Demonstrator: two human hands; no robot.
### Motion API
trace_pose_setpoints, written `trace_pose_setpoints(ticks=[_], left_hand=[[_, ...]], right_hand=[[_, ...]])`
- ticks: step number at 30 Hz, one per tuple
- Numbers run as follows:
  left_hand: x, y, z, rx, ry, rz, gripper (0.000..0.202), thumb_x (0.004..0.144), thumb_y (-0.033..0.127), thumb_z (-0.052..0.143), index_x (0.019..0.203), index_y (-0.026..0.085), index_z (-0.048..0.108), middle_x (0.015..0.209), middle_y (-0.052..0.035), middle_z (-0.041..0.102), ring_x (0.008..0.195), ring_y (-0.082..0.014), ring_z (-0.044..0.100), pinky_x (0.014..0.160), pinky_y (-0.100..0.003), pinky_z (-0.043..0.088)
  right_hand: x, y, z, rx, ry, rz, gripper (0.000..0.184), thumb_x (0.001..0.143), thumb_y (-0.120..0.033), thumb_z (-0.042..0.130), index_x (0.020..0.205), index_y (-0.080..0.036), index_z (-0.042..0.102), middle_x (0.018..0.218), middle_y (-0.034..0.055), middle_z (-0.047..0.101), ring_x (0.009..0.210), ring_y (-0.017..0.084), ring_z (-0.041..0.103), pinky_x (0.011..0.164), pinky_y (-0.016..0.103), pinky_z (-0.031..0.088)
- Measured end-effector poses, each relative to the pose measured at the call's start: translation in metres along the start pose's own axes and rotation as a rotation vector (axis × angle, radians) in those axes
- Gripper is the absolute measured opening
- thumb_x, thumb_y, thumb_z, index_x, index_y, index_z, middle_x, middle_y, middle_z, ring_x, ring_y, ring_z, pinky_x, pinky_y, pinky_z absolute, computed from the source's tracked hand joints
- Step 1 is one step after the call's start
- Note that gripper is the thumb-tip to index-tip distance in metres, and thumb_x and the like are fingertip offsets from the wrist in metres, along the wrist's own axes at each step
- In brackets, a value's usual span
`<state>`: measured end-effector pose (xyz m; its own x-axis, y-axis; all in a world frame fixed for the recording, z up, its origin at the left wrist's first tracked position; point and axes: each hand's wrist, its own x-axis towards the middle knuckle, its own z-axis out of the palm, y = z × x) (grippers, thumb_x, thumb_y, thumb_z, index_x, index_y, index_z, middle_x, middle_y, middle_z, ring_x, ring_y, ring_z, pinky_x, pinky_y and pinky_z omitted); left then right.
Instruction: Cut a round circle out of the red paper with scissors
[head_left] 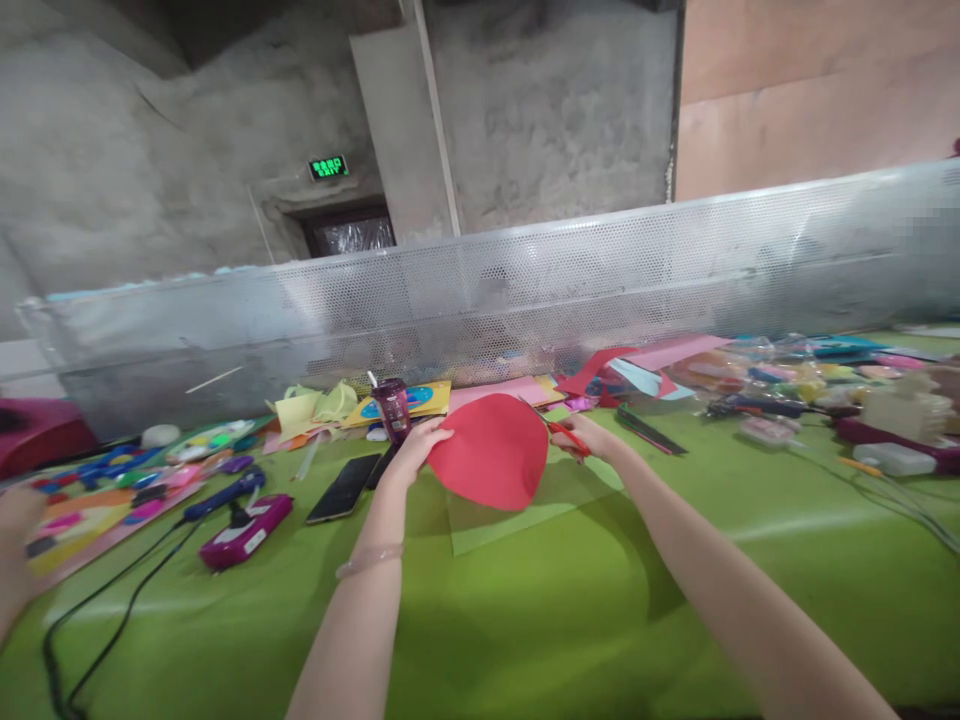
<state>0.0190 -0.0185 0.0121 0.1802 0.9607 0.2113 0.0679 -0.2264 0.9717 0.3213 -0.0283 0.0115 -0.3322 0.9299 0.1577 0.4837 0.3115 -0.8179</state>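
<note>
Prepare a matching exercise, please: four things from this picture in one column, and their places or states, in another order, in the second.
1. red rounded sheet
2. scissors
3. cup
4. power strip

A. has a white straw
B. in the right hand
C. has a black plug in it
D. held by the left hand

Pairs: 1-D, 2-B, 3-A, 4-C
</note>
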Motion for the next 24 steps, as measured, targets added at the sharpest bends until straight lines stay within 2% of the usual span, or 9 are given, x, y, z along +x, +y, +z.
trace_pose_setpoints(ticks=[3, 7, 14, 24], left_hand=[[0.004, -0.004, -0.001, -0.038, 0.02, 0.005, 0.037, 0.061, 0.027, 0.064, 0.096, 0.016, 0.062, 0.096, -0.0079, 0.067, 0.083, -0.022, 0.063, 0.069, -0.03, 0.049], [0.01, -0.01, -0.003, -0.109, 0.064, 0.076, 0.038, 0.059, 0.028, 0.067, 0.094, 0.014, 0.063, 0.096, -0.0085, 0.067, 0.087, -0.0224, 0.062, 0.078, -0.033, 0.047], [0.016, -0.013, -0.008, -0.092, 0.299, 0.214, 0.041, 0.061, 0.04, 0.068, 0.092, 0.015, 0.061, 0.094, -0.0087, 0.067, 0.087, -0.0231, 0.062, 0.079, -0.034, 0.048], [0.02, -0.014, -0.007, 0.036, 0.369, 0.346, 0.04, 0.065, 0.048, 0.063, 0.089, 0.015, 0.061, 0.092, -0.0073, 0.066, 0.088, -0.0212, 0.06, 0.079, -0.031, 0.045]], right_hand=[[0.003, 0.004, -0.001, 0.009, 0.018, -0.015, 0.021, 0.064, -0.026, 0.052, 0.048, -0.017, 0.041, 0.039, -0.0043, 0.042, 0.032, 0.006, 0.038, 0.033, 0.02, 0.033], [0.004, 0.006, 0.0, 0.043, 0.014, -0.029, 0.018, 0.064, -0.023, 0.05, 0.05, -0.018, 0.041, 0.04, -0.0041, 0.043, 0.032, 0.006, 0.038, 0.033, 0.02, 0.034], [0.004, 0.007, 0.001, 0.029, 0.014, -0.026, 0.021, 0.065, -0.024, 0.05, 0.049, -0.019, 0.037, 0.039, -0.0046, 0.04, 0.032, 0.007, 0.039, 0.033, 0.02, 0.034], [0.001, 0.002, 0.004, -0.034, 0.067, -0.068, 0.025, 0.07, -0.033, 0.05, 0.053, -0.018, 0.039, 0.042, -0.0048, 0.041, 0.034, 0.008, 0.041, 0.035, 0.021, 0.039]])
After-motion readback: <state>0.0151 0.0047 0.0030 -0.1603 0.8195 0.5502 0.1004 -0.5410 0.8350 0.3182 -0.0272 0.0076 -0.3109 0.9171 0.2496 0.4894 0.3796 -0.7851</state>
